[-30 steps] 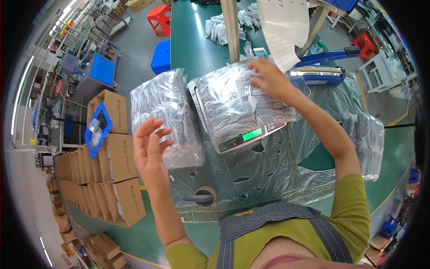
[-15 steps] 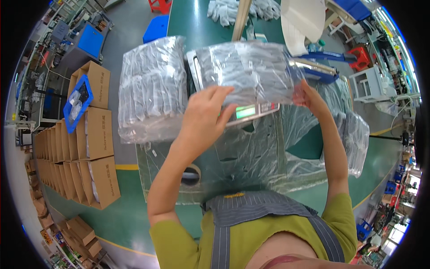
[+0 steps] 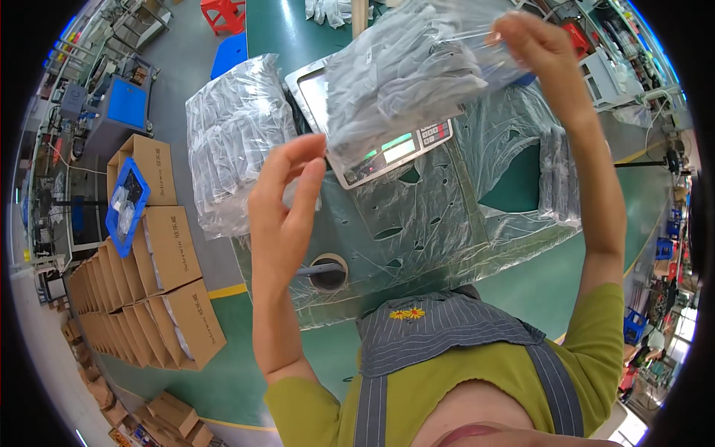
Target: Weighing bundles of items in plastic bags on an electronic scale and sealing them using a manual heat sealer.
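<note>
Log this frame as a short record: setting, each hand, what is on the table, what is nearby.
setting: packing table covered in clear film
right hand: holds a clear bag of dark items raised above the scale
left hand: open, beside the bag's lower corner
on table: second bag left of the scale
nearby: open cartons on the floor at left

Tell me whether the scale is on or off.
On: the scale has a display lit green below the lifted plastic bag.
</note>
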A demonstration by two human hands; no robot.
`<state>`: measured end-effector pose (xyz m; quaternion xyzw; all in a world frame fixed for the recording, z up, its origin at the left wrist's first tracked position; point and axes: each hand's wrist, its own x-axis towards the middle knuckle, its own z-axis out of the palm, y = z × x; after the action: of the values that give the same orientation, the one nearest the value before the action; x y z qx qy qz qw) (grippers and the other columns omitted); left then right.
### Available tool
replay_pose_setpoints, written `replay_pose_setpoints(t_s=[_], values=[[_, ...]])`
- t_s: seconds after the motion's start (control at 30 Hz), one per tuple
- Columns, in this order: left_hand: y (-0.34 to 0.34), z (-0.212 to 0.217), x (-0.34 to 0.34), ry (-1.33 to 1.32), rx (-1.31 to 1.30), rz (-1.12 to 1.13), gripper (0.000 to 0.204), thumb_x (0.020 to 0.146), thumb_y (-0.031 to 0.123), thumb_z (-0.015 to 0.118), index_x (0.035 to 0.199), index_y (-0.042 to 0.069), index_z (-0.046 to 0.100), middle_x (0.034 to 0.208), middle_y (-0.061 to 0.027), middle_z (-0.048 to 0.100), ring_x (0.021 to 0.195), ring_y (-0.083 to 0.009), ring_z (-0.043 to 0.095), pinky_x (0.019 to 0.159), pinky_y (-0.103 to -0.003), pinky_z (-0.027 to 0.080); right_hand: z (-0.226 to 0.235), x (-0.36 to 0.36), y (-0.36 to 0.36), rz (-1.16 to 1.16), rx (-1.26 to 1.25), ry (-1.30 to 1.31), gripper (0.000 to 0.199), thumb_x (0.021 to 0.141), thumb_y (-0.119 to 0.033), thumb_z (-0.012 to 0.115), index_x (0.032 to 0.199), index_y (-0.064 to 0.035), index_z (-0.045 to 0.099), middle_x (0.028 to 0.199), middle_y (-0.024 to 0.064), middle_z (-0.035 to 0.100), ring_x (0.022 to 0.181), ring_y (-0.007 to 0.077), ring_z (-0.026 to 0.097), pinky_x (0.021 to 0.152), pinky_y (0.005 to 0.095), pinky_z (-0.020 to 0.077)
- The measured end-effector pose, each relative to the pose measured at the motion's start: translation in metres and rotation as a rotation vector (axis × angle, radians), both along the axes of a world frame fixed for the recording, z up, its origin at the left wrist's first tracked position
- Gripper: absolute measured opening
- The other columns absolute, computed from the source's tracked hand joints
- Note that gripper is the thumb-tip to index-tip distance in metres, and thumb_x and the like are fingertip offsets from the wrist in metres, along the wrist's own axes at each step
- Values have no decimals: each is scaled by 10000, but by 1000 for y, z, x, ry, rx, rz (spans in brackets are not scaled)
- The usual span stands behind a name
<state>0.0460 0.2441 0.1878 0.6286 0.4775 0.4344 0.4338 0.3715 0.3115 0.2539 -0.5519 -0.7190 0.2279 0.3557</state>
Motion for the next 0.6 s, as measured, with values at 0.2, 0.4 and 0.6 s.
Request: replay_pose_setpoints(t_s=[0.2,0.4,0.6], values=[[30,23,102,-89,258,-112,455,885,315,535,1193,-16,473,1129,-126,545,1055,-210,514,895,-323,399,58,42,-60,-388,345,411,272,874,-283,556,905,-23,630,778,-33,564,659,31,463,602,165,329],[69,-19,261,-572,-404,-478,495,894,408,498,1192,13,499,1159,-105,540,1090,-171,483,918,-310,378,56,97,-91,220,-61,184,230,879,-209,545,732,-50,624,675,-37,561,560,25,441,470,193,297],[63,-39,313,-493,-414,-537,359,934,332,437,940,32,634,862,-23,628,830,-99,560,781,-244,433,26,196,-120,359,-102,135,223,860,-169,572,718,1,596,596,24,524,458,79,424,422,226,288]])
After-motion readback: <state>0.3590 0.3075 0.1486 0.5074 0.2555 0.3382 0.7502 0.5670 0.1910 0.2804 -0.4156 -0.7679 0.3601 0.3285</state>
